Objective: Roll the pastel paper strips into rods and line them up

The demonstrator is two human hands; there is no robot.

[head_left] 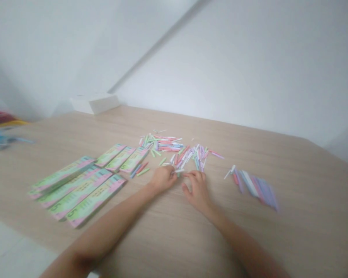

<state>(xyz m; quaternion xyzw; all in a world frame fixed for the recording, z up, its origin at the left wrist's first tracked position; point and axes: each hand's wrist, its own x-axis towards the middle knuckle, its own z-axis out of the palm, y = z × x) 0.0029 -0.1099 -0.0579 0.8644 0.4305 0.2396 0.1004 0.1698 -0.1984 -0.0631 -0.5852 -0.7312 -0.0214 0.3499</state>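
While most of the shot is white wall (234, 65), the action's on a pale wood table (281, 216), with a white box (94, 103) at the upper left. Left of centre sit printed green-and-pink paper packs (95, 200), a messy pile of thin paper sticks (179, 154) fills the middle, and a fanned-out row of sticks (253, 189) lies off to the right. Lower centre, the left hand (162, 179) has a narrow pinch on a short pale stick (178, 170), which lies roughly sideways, its free end pointing at the right hand (197, 191). That hand's nearer that end, loosely curled and open, its fingertips (190, 174) just beside it, holding nothing I can see.
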